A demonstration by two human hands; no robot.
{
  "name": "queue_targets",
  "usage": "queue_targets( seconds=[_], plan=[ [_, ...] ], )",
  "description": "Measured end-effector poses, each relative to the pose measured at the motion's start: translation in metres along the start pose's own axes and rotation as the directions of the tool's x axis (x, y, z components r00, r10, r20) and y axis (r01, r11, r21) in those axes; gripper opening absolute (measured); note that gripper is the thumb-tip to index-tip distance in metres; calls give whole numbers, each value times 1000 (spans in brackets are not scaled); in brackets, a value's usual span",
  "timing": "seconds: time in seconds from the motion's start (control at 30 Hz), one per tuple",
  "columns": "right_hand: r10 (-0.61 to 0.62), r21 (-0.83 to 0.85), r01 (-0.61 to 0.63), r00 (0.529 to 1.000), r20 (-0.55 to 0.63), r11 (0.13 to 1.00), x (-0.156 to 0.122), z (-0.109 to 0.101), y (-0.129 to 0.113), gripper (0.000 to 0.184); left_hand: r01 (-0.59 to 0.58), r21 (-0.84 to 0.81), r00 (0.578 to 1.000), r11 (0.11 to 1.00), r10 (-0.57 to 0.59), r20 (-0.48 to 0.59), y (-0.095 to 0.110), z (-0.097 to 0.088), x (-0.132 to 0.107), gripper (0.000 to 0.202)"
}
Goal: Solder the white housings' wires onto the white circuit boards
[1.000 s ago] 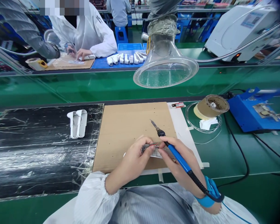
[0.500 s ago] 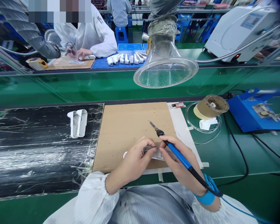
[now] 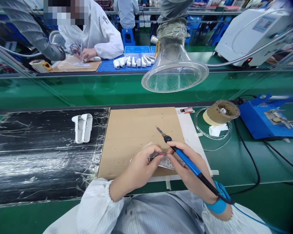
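Observation:
My left hand [image 3: 142,167] is closed in a pinch, thumb and forefinger on a thin dark wire [image 3: 161,153]. My right hand [image 3: 194,172] grips a blue-handled soldering iron [image 3: 187,160], its tip pointing up and away to the left. The right thumb and fingertips also pinch at the wire's other end, close to the left fingertips. Under both hands lies a white plastic part [image 3: 166,163], mostly covered by the fingers. The cardboard sheet [image 3: 129,130] is beneath it all.
Two white shell pieces [image 3: 83,128] lie on the black mat [image 3: 46,156] at left. To the right are coiled solder wire [image 3: 197,125], a brown tape roll [image 3: 221,112] and a blue stand [image 3: 266,117]. A clear fume hood [image 3: 175,76] hangs ahead. A co-worker [image 3: 97,35] sits opposite.
The view has shifted slightly. Between my fingertips, the wire now shows dark and arched where a reddish stretch showed before. Both hands keep nearly the same place and grip.

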State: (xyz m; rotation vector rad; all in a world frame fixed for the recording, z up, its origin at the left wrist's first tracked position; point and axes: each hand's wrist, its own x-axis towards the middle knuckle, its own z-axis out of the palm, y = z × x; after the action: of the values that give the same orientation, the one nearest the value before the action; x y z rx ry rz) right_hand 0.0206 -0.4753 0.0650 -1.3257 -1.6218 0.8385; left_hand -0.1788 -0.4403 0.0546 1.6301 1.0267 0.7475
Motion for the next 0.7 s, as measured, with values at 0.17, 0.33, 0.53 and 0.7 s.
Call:
queue_targets(
  seconds=[0.17, 0.33, 0.53, 0.7],
  plan=[
    [6, 63, -10, 998, 66, 998, 5, -5, -3, 29, -36, 92, 994, 995, 26, 106, 0, -11, -1, 10],
    [5, 112, -13, 998, 70, 994, 11, -7, -9, 26, -29, 39, 994, 999, 25, 104, 8, -20, 3, 18],
    [24, 131, -35, 996, 85, 991, 22, -6, -6, 25, 7, -60, 985, 998, 3, 175, 12, -29, 17, 20],
    [-2, 45, 8, 992, -128, 999, 36, -12, -3, 26, 1, -14, 977, 1000, 2, 214, 7, -43, 40, 26]
  ],
)
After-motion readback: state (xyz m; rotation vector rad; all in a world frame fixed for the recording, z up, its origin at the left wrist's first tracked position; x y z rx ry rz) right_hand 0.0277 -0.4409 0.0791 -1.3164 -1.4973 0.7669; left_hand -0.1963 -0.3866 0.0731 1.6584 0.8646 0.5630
